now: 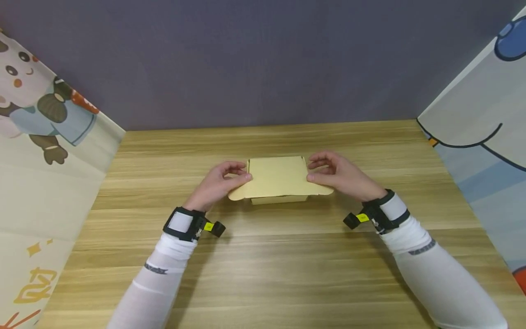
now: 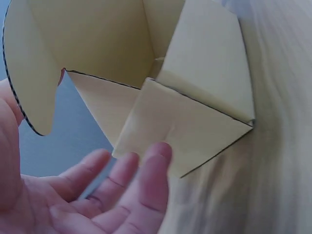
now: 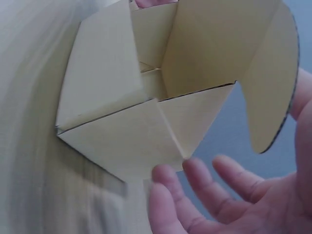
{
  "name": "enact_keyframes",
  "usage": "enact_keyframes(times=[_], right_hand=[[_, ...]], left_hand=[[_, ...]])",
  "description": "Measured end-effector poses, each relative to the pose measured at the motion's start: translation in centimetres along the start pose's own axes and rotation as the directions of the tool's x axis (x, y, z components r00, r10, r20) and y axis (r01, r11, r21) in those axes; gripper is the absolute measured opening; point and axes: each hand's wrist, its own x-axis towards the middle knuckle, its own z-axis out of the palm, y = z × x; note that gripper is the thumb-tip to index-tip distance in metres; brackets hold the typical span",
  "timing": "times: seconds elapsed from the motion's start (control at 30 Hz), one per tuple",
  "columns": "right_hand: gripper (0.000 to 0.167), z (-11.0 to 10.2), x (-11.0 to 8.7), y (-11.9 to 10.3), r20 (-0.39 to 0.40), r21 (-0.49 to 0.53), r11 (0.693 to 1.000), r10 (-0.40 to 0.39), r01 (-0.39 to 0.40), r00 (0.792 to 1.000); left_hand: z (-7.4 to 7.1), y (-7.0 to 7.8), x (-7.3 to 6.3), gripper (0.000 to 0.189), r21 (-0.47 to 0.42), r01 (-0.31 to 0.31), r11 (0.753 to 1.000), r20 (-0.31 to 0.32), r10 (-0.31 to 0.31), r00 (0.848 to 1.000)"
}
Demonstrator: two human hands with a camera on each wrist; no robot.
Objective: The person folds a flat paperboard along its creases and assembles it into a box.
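A small tan cardboard box (image 1: 278,176) stands on the table with its lid partly raised and tilted. Rounded side flaps stick out from the lid at both ends, the left flap (image 2: 31,73) and the right flap (image 3: 273,87). My left hand (image 1: 223,180) lays its thumb on the lid's left end, while its loosely bent fingers (image 2: 155,170) spread beside the box's left side. Mirroring it, my right hand (image 1: 334,173) rests its thumb on the lid's right end, fingers (image 3: 168,180) close by the right side. Through the gap under the lid, bare cardboard walls show inside.
The wood-grain table (image 1: 279,274) extends around the box on all sides. A dark grey wall panel (image 1: 263,64) rises behind it, with cartoon-printed sheets at left (image 1: 78,178) and right (image 1: 464,105). Both wrists carry strapped cameras.
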Motion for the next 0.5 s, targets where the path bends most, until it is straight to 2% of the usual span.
enact_keyframes(times=[0.17, 0.37, 0.5], right_hand=[[0.075, 0.4, -0.1, 0.9, 0.052, -0.020, 1.000, 0.022, -0.020, 0.998], [0.072, 0.9, 0.0, 1.8, 0.079, -0.017, 1.000, 0.012, -0.011, 0.997], [0.075, 1.1, 0.0, 2.0, 0.082, 0.010, 1.000, 0.015, -0.016, 0.997]], left_hand=[[0.2, -0.7, -0.2, 0.070, 0.078, 0.057, 0.995, 0.043, -0.061, 0.997], [0.5, -1.1, -0.3, 0.069, 0.096, 0.046, 0.994, 0.044, -0.051, 0.998], [0.7, -1.2, -0.3, 0.070, 0.075, 0.035, 0.997, 0.034, -0.037, 0.999]])
